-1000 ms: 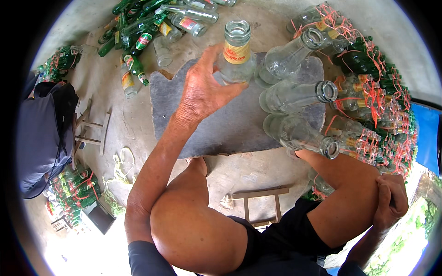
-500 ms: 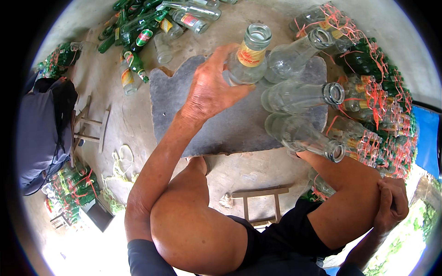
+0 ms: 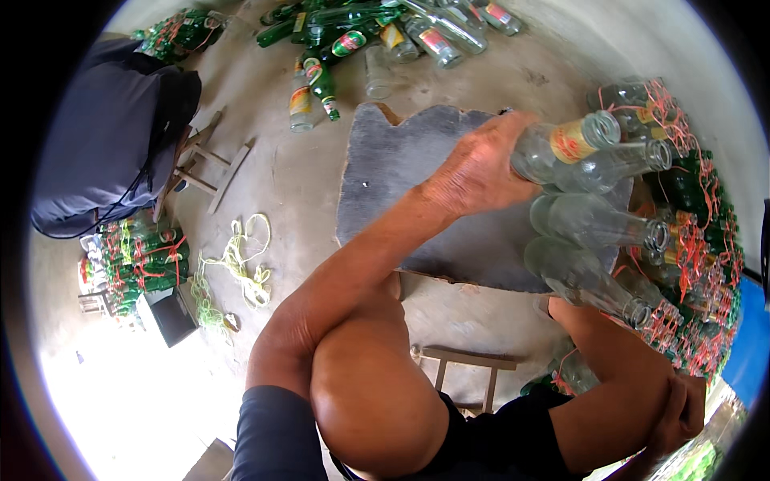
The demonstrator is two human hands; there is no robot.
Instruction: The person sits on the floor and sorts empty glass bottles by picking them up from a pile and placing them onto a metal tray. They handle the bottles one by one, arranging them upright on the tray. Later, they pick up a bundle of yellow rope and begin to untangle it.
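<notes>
My left hand [image 3: 485, 164] is wrapped around the lower part of a clear glass bottle [image 3: 568, 146] with a yellow and red label. This bottle stands upright over the right side of a dark slab-like table [image 3: 401, 172], close against a row of clear bottles. In that row are a bottle [image 3: 613, 167] partly behind the held one, a bottle [image 3: 597, 220] in the middle and a bottle [image 3: 585, 276] nearest me. My right hand [image 3: 682, 413] rests at my right knee with its fingers curled closed; the inside of the hand is hidden.
Bundles of bottles [image 3: 694, 264] tied with red string line the right wall. Loose green and clear bottles [image 3: 345, 44] lie on the floor at the back. To the left are a wooden stool [image 3: 212, 172], pale green cord [image 3: 241, 260] and a tied bundle of green bottles [image 3: 140, 268].
My left hand has carried the labelled bottle rightward over the table to the row of clear bottles. The whole view has turned left. My right hand stays at my knee.
</notes>
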